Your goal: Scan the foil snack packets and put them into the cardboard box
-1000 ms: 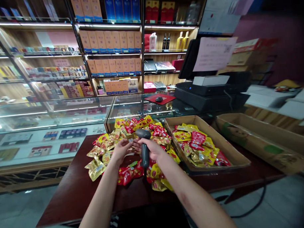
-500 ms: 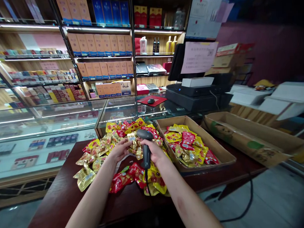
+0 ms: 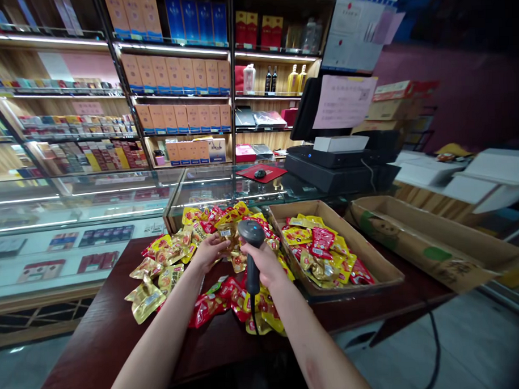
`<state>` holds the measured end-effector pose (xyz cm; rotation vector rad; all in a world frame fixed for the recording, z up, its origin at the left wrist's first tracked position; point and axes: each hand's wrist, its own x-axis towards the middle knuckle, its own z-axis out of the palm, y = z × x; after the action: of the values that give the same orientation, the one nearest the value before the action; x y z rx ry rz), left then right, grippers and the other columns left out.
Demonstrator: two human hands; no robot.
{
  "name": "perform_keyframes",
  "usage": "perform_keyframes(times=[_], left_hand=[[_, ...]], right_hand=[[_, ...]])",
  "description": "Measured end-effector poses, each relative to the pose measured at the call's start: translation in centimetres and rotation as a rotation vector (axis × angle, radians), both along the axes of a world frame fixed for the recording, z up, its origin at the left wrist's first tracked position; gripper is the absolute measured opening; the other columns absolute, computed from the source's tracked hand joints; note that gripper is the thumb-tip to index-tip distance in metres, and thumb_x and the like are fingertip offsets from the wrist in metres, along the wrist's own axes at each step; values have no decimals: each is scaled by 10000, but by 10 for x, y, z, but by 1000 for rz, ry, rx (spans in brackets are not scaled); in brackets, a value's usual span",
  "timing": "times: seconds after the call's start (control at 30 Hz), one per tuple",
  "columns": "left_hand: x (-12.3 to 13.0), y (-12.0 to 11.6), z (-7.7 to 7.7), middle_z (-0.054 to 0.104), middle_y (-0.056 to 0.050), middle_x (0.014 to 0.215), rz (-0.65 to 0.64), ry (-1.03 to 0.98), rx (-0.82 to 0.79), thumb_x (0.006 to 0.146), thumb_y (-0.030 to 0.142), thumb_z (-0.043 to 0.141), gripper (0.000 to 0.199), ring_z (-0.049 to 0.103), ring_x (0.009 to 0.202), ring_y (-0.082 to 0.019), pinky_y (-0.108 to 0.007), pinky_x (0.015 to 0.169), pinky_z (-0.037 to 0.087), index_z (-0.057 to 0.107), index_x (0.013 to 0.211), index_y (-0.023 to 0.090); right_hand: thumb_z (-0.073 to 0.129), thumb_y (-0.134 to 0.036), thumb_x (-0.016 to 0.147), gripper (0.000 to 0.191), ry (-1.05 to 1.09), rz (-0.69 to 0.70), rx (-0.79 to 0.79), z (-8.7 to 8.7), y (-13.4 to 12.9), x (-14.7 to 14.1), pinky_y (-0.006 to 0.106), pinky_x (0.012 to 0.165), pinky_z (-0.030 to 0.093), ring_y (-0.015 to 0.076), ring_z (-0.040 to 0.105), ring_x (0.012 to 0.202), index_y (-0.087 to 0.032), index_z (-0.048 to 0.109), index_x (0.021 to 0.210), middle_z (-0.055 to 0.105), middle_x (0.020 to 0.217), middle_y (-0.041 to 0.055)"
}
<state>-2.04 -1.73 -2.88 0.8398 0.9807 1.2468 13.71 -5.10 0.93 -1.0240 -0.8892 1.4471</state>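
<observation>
My right hand (image 3: 265, 262) is wrapped round the handle of a dark grey barcode scanner (image 3: 251, 233), its head facing away from me and its cable hanging down. Just to the left, my left hand (image 3: 210, 252) pinches a gold snack packet (image 3: 227, 232) with a white barcode label turned up. Around both hands lies a loose pile of shiny packets: gold packets (image 3: 146, 299) on the left, red packets (image 3: 207, 308) in front, yellow packets (image 3: 238, 211) behind. My right hand and the scanner hide part of the pile.
Right of the pile stands an open cardboard box (image 3: 384, 274) holding more packets. Beyond it is another cardboard tray (image 3: 414, 248). A glass counter (image 3: 199, 188) runs behind, with a mouse (image 3: 259, 174) and a monitor (image 3: 305, 110). The dark wooden table (image 3: 98, 336) ends near me.
The scanner's head has tipped up and shifted slightly right. The gold packet in my left hand is turned so its barcode label sits a little higher.
</observation>
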Motion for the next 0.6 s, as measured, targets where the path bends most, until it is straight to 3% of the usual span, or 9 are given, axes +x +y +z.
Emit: perform_keyframes(times=[0.2,0.37,0.6], left_hand=[[-3,25,9,656,-11,757,43,-56,8,512,183,826,389,630,594,-121,-205,495,499,527,758,154],[-2,42,11,664,-16,721,90,-6,16,530,139,784,343,575,505,-90,-188,464,437,591,813,138],[4,39,18,638,-6,591,101,10,7,511,88,741,255,577,528,-121,-223,539,452,636,742,112]], right_hand=[[703,-240,558,210,41,132,-14,17,-21,-16,260,575,502,148,631,626,-146,639,734,683,724,37],[654,-314,649,167,-92,243,-11,20,-29,-29,239,427,430,118,531,386,-156,601,642,589,455,0],[631,-316,695,193,-232,188,54,15,-28,-38,219,388,378,89,443,346,-180,574,571,499,389,-35]])
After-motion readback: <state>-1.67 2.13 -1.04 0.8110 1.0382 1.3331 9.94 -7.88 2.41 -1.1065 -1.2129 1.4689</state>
